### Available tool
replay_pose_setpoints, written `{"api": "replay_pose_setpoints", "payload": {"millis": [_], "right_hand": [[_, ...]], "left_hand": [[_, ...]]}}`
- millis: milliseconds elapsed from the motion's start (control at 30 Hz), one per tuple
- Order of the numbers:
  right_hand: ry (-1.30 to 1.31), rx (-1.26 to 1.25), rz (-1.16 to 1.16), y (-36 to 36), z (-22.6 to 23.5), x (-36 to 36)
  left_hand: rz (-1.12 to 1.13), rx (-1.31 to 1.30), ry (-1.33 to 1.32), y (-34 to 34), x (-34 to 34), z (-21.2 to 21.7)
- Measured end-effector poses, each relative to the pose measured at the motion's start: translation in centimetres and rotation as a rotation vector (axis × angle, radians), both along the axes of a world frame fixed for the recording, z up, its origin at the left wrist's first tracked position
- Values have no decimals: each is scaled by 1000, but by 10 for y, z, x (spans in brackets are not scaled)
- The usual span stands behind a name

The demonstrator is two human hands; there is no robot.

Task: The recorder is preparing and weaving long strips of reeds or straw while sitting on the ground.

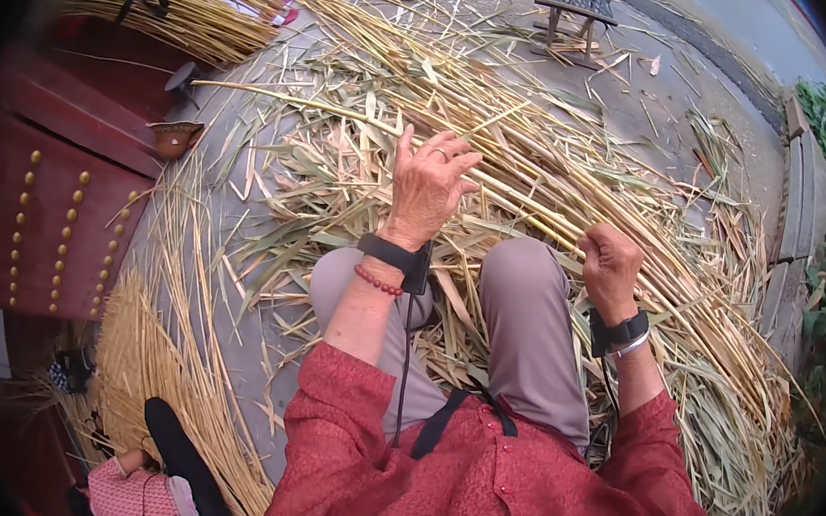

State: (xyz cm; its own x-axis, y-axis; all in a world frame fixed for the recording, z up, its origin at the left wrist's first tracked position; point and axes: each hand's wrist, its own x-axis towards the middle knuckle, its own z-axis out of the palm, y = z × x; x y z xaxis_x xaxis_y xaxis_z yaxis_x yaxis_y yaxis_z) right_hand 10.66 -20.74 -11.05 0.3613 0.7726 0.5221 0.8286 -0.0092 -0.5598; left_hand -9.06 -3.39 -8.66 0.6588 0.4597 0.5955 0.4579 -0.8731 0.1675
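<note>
Step in hand was judged to be the cleaning of one long stalk [348, 111], held slantwise beyond the knees [525, 284], from far left down to the near right.

Hands: right hand [613, 267] was curled into a tight fist with the stalk seemingly run into it, so it was taken as the anchor; the exact pinch was hidden. Left hand [430, 182] was only loosely curled, fingers partly spread, with the stalk passed beneath it. Whether it was gripped there or just brushed could not be told.

To be done well: a firm anchor was needed at the right, with a light ring of left fingers run along the stalk's own line. Sideways pull was best avoided, since a thin stalk could be kinked. The long free end at far left was judged prone to whip and snag, so clearance from the stalk pile [673, 245] and the loose leaves [322, 165] was worth having. Edges of dry leaf could be sharp on bare skin; a slow stroke was favoured.

Looks: stalk was slim, yellow-tan, slightly bowed, many times longer than a hand. No leaf could be made out on its far-left stretch. Between the hands it was hard to separate from similar stalks lying behind it. Joints were too small to be told.
</note>
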Motion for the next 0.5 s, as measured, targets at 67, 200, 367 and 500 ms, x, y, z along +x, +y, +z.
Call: {"api": "replay_pose_setpoints", "payload": {"millis": [67, 200, 367, 500], "right_hand": [[53, -17, 17, 1, 1, -5], [77, -40, 11, -3, -7, -10], [38, -63, -44, -2, -14, -18], [55, -60, -55, -3, -22, -15]], "left_hand": [[-53, -56, -25, 9, -1, -3], [-170, -465, 116, 26, -9, 7], [-97, -745, 152, 35, -7, 1], [-27, -799, 150, 34, 0, -1]]}}
